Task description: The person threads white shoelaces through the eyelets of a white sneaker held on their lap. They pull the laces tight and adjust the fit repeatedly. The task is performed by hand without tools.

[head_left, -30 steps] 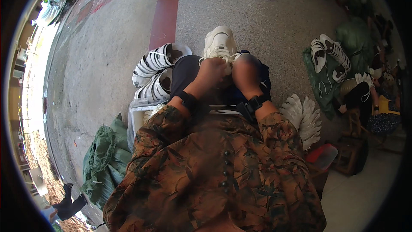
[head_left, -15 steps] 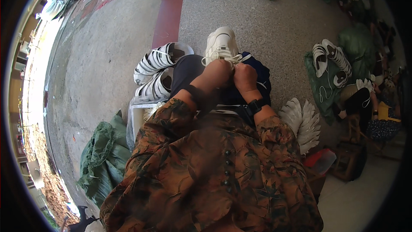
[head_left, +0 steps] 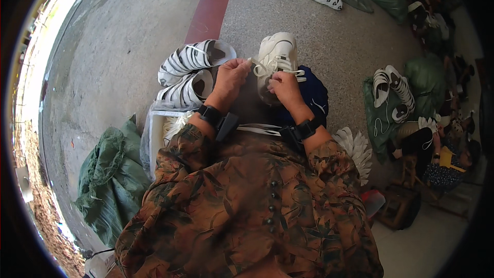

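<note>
"See the chunky cream lace-up shoe (head_left: 279, 49)?"
"Yes, resting at the far edge of the dark-trousered lap (head_left: 246, 100), toe outward."
"Gripped how?"
"Pinching a flat cream lace (head_left: 259, 67) with the left hand (head_left: 232, 78); curled at the opening with the right hand (head_left: 284, 87), can't tell on what."
"Farther out?"
"Past the left edge, white slit-sided shoes (head_left: 186, 66)."

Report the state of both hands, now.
Left hand: closed, pinching a cream shoelace.
Right hand: fingers bent at the cream shoe; whether it grips anything cannot be told.
</note>
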### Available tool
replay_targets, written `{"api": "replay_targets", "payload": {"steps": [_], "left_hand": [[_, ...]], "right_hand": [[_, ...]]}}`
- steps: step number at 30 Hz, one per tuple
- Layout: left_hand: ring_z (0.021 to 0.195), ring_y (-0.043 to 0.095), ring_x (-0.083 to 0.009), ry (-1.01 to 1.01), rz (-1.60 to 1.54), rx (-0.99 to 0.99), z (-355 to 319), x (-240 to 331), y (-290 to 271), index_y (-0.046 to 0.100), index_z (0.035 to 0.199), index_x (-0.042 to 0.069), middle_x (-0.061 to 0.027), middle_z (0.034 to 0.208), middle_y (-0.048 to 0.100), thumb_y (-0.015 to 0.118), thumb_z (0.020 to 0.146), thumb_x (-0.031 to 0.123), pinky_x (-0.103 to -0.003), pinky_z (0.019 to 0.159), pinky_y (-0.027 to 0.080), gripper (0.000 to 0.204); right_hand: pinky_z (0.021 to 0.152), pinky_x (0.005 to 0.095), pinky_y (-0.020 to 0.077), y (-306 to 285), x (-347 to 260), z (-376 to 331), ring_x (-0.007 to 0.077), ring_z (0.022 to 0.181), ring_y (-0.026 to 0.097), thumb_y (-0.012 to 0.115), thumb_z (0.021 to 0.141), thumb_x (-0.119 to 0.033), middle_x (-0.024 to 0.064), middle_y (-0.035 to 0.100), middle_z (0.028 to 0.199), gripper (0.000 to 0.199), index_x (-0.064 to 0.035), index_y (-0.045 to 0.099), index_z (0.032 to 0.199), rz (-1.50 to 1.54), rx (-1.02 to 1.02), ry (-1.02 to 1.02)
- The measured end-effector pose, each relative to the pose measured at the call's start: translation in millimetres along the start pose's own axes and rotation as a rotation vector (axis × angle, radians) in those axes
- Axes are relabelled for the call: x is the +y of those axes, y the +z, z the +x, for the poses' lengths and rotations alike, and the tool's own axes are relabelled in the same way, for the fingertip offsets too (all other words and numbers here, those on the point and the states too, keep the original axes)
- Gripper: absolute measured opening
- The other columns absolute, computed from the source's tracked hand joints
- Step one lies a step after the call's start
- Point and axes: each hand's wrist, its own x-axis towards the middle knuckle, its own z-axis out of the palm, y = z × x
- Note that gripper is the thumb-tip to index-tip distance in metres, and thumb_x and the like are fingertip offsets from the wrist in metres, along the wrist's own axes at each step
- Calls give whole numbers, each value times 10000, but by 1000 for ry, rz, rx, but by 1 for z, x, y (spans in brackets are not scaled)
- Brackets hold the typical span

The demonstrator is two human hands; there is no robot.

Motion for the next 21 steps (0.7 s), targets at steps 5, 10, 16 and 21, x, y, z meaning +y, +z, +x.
{"api": "replay_targets", "payload": {"steps": [5, 10, 16, 21], "left_hand": [[578, 571, -80, -17, 170, 79, 6, -14, 18, 621, 832, 15, -37, 730, 634, 654, 801, 44, -193, 537, 465, 53], [603, 580, -98, 40, 277, 58, 14, -21, 21, 615, 832, -13, -48, 729, 632, 639, 743, -13, -225, 556, 477, 92], [609, 578, -102, 67, 258, 98, 18, -24, 24, 614, 819, -21, -44, 721, 628, 634, 704, -25, -228, 557, 467, 116], [595, 585, -118, 162, 509, 190, 16, -25, 30, 628, 803, -4, -64, 699, 639, 637, 695, 20, -264, 564, 475, 111]], "right_hand": [[629, 249, 503, 5, 0, -1, 160, 686, 630, 503, 815, 17, 123, 644, 773, 111, 62, 591, 866, 256, -42, 134], [649, 254, 506, 7, 4, 0, 155, 725, 628, 502, 814, 32, 104, 634, 818, 139, 56, 579, 927, 285, -62, 140], [606, 268, 516, 8, 6, 0, 171, 708, 650, 539, 792, 33, 133, 649, 808, 163, 75, 569, 946, 318, -35, 85], [630, 287, 515, 8, 4, -2, 185, 715, 651, 539, 784, 31, 132, 649, 800, 186, 71, 571, 962, 329, -28, 72]]}}
